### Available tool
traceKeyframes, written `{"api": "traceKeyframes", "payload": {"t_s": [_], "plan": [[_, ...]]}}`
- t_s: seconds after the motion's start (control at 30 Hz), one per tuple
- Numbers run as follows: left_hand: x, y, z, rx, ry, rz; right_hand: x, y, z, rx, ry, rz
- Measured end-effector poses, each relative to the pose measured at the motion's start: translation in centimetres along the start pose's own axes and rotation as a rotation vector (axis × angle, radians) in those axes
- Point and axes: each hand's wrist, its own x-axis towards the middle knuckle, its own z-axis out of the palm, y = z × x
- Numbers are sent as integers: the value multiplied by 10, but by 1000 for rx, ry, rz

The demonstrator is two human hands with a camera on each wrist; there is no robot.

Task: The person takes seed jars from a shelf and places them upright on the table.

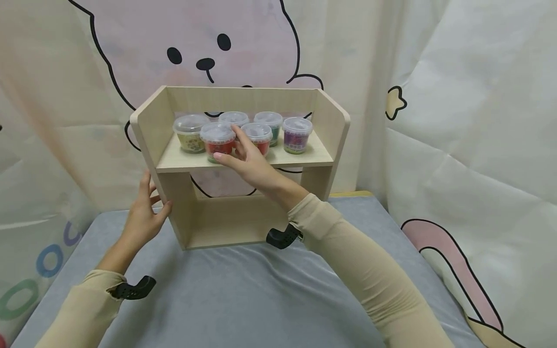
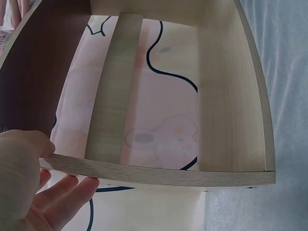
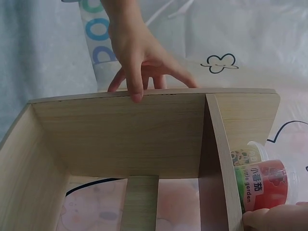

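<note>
A small two-tier wooden shelf (image 1: 243,162) stands on the cloth, with lidded clear cups on its upper board. My left hand (image 1: 145,212) grips the shelf's left side panel. In the left wrist view the thumb lies over the inner face and the fingers (image 2: 67,197) are on the outer face. My right hand (image 1: 258,166) reaches over the upper board and holds the front-left cup with red contents (image 1: 215,146) between thumb and fingers. That cup's label (image 3: 252,185) reads "little garden" in the right wrist view. The far side of the cup is hidden.
Beside it on the board stand a cup with yellowish contents (image 1: 190,135), another red cup (image 1: 262,137), a green cup (image 1: 275,128) and a purple cup (image 1: 297,137). Grey-blue cloth (image 1: 243,299) covers the table. A printed curtain (image 1: 348,58) hangs close behind.
</note>
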Motion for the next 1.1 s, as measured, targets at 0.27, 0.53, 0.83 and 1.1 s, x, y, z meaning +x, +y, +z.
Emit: {"api": "traceKeyframes", "payload": {"t_s": [0.27, 0.53, 0.83, 1.1], "plan": [[-5, -1, -4, 29, 21, -14, 7, -2, 8, -11, 27, 10], [-7, -2, -6, 45, 35, -13, 12, -2, 12, -45, 33, 23], [-3, -2, -2, 35, 33, -3, 18, -4, 15, -172, 101, 15], [0, -2, -1, 34, 18, 8, 23, -3, 16, -182, 172, 43]]}}
